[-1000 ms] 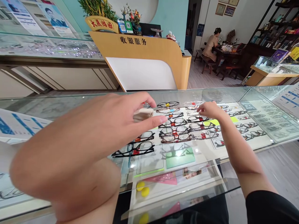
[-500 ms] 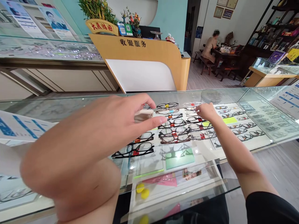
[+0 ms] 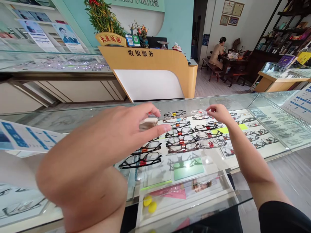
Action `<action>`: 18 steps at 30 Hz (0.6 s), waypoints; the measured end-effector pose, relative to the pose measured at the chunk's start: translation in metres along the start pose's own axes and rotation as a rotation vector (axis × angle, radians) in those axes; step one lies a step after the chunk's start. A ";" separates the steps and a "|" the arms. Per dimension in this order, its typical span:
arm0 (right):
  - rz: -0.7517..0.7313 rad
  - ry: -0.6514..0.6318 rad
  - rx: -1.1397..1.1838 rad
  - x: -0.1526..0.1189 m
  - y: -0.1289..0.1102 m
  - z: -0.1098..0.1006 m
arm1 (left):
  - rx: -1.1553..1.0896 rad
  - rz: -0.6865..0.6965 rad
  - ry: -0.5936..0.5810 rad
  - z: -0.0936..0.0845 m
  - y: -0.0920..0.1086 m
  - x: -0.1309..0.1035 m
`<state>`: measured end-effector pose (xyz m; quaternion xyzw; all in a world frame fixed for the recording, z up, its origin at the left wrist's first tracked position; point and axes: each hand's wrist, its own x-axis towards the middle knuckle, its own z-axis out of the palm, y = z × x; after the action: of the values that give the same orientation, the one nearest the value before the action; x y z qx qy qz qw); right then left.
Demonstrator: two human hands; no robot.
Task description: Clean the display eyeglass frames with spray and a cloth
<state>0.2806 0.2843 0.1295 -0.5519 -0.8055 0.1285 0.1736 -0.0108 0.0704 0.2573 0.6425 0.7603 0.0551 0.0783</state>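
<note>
Black-framed glasses (image 3: 180, 132) lie between the spread left hand (image 3: 127, 126) and the curled right hand (image 3: 220, 113), whose grip I cannot tell

Eyewear shop, b/c of specs rows (image 3: 182, 148), glass case (image 3: 214, 160) & cashier ctr (image 3: 152, 60).

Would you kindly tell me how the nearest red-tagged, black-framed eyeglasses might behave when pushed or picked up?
The black-framed eyeglasses would probably feel light, since their rims look slim. They should stay fairly stiff, as the frame looks solid. If pushed, they may slide, as they appear to rest on the smooth, clear glass countertop.
</note>
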 end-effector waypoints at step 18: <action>-0.447 0.289 0.582 -0.044 -0.096 0.011 | -0.639 0.132 0.210 0.026 0.005 0.042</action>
<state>0.2100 0.2090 0.1519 -0.3030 -0.8030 0.2317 0.4580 -0.0075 0.1126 0.2309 0.6242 0.6653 0.3612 0.1932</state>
